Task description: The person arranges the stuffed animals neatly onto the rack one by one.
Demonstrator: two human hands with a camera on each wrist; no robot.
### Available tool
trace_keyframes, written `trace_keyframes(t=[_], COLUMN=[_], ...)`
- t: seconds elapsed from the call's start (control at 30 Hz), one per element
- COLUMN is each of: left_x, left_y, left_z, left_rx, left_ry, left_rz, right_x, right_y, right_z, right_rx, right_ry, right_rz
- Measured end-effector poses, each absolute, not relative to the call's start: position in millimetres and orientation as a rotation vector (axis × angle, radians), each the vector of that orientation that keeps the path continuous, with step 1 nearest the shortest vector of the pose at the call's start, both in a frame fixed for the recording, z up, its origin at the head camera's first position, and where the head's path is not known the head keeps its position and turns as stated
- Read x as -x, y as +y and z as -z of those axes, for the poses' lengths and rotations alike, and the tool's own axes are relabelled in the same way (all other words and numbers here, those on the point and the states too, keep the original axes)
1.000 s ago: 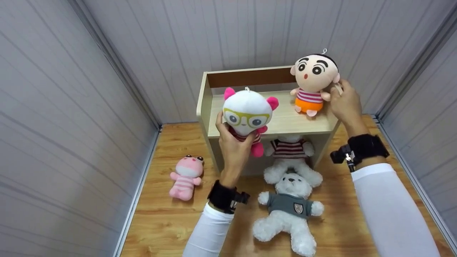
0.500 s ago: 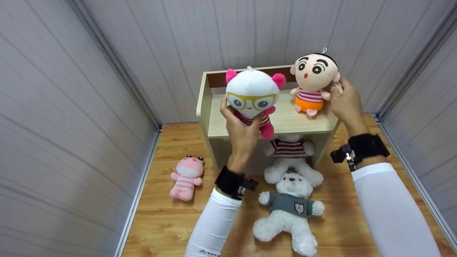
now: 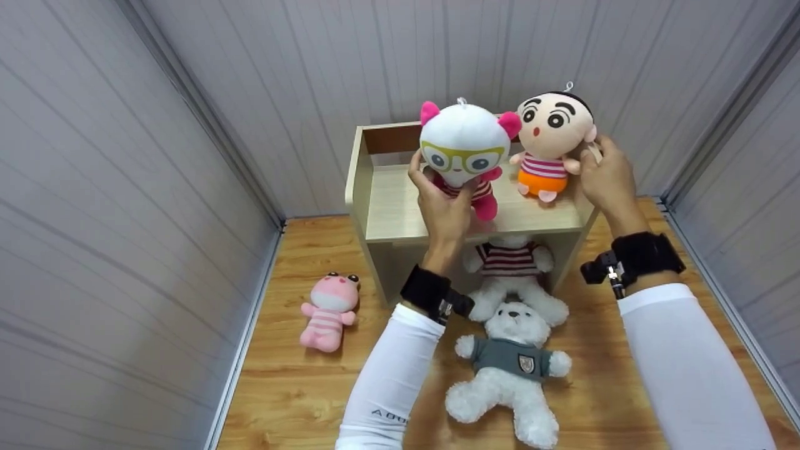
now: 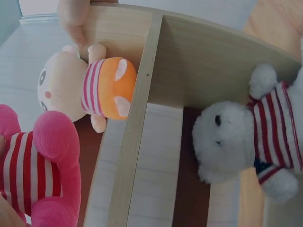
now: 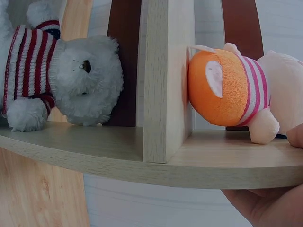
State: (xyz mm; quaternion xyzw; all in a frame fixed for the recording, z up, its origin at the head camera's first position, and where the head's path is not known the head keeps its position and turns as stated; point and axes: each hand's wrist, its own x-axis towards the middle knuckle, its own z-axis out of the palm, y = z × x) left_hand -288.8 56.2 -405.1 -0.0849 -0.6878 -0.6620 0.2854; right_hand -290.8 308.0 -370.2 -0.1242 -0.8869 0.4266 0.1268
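My left hand (image 3: 445, 203) grips a white and pink panda plush (image 3: 465, 134) with yellow glasses round its striped body, holding it over the upper shelf board. In the left wrist view its pink limbs and red-striped shirt (image 4: 31, 165) fill the lower left. A boy doll (image 3: 545, 147) in orange shorts sits on that board at the right end, just right of the panda. Beside this doll, my right hand (image 3: 609, 178) holds the side panel of the small wooden shelf (image 3: 400, 219), thumb inside and fingers outside the panel (image 5: 246, 172).
Below, a white bear in a striped sweater (image 3: 509, 259) sits in the lower compartment, legs sticking out. Another white bear in a grey-green top (image 3: 509, 362) lies on the floor before it. A pink frog plush (image 3: 328, 312) lies left of the shelf. Grey panel walls (image 3: 300, 94) surround everything.
My left hand has carried the panda plush up and to the right, from the shelf's front left to beside the boy doll. The right hand keeps its hold on the side panel.
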Motion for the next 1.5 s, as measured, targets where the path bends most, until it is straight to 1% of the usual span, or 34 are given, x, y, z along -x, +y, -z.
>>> trace_keyframes(t=[0.17,0.23,0.53,0.83,1.2,1.5], left_x=[296,298,301,307,320,328], left_y=[64,65,64,74,85,88], left_z=[413,418,426,425,419,422], left_rx=[0.078,0.045,0.059,-0.039,-0.048,-0.118], left_ry=[-1.976,-1.986,-1.995,-2.056,-2.205,-2.342], left_rz=[1.535,1.515,1.642,1.615,1.496,1.333], right_x=[291,290,292,291,292,291], right_y=[307,306,304,307,311,313], right_z=[372,372,375,371,371,370], right_rx=[0.351,0.341,0.345,0.371,0.344,0.339], right_ry=[-2.565,-2.558,-2.559,-2.591,-2.58,-2.575], right_rz=[-1.234,-1.233,-1.262,-1.281,-1.2,-1.217])
